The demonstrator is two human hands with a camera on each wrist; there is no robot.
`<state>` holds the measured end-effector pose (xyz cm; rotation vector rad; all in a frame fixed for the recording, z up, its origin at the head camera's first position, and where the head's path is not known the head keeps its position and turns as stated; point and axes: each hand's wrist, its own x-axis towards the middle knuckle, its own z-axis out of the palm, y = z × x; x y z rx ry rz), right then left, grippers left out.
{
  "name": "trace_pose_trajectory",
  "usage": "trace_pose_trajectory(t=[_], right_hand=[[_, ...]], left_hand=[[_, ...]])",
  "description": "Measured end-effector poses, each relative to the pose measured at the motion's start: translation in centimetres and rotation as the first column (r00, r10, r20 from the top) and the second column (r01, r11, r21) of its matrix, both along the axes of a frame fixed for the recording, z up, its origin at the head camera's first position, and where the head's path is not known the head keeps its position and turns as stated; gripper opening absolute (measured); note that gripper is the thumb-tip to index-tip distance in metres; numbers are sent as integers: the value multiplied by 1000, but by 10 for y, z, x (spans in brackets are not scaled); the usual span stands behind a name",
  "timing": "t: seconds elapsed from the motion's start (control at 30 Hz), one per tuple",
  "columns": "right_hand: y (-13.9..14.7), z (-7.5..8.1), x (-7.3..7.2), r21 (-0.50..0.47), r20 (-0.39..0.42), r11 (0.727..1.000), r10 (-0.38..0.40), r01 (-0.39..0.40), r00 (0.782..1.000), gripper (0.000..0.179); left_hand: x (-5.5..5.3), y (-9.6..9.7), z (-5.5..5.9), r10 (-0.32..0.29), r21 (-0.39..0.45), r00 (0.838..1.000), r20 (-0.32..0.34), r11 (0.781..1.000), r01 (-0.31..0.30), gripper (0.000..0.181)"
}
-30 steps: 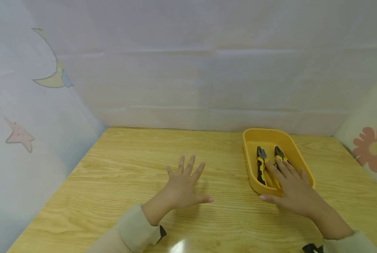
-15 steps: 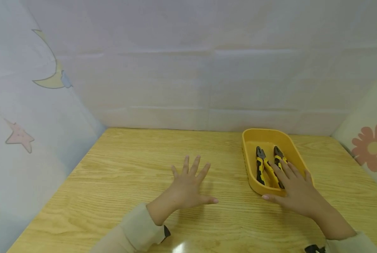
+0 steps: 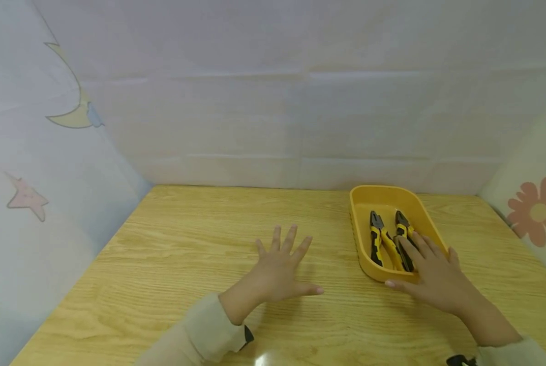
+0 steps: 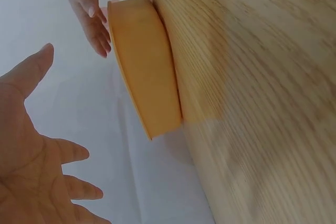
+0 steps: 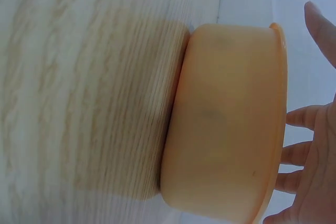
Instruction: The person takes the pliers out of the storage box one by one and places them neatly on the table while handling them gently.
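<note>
Two pairs of pliers with yellow and black handles lie in a yellow plastic tray (image 3: pixel 358 239) at the right of the table. The left pair of pliers (image 3: pixel 377 221) shows almost whole; the right pair of pliers (image 3: pixel 402 220) is partly covered by my right hand (image 3: pixel 440 282). That hand hovers over the tray's near right corner, fingers spread, holding nothing. In the right wrist view its fingers (image 5: pixel 294 153) stand just past the tray's rim. My left hand (image 3: pixel 279 272) is spread over the middle of the table, to the left of the tray, with nothing in it.
The wooden table (image 3: pixel 200 229) ends at a pale cloth backdrop (image 3: pixel 236 117) behind and at both sides. A moon and a star are printed on its left side, and a red flower (image 3: pixel 539 212) on its right.
My left hand has drifted right, still spread. My right hand has shifted slightly right and back, uncovering more of the pliers' handles. The tray and pliers stay in place.
</note>
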<state>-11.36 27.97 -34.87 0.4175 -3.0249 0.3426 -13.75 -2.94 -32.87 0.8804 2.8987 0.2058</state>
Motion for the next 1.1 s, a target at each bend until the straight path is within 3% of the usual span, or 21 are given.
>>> trace_pose_trajectory(t=[0.27,0.5,0.87,1.1], right_hand=[[5,-3,0,-1,23,1000,-16,16,1000,94],[9,-4,1,20,-6,999,-26,26,1000,94],[21,-9,4,7,-13,999,-41,41,999,95],[27,-9,4,0,-11,999,-53,53,999,94]], left_hand=[[-1,7,-1,-14,13,1000,-1,1000,14,93],[-2,14,-1,-19,9,1000,-7,1000,19,92],[-1,23,-3,-30,53,999,43,998,27,92],[-1,28,-2,-44,58,999,31,997,42,91]])
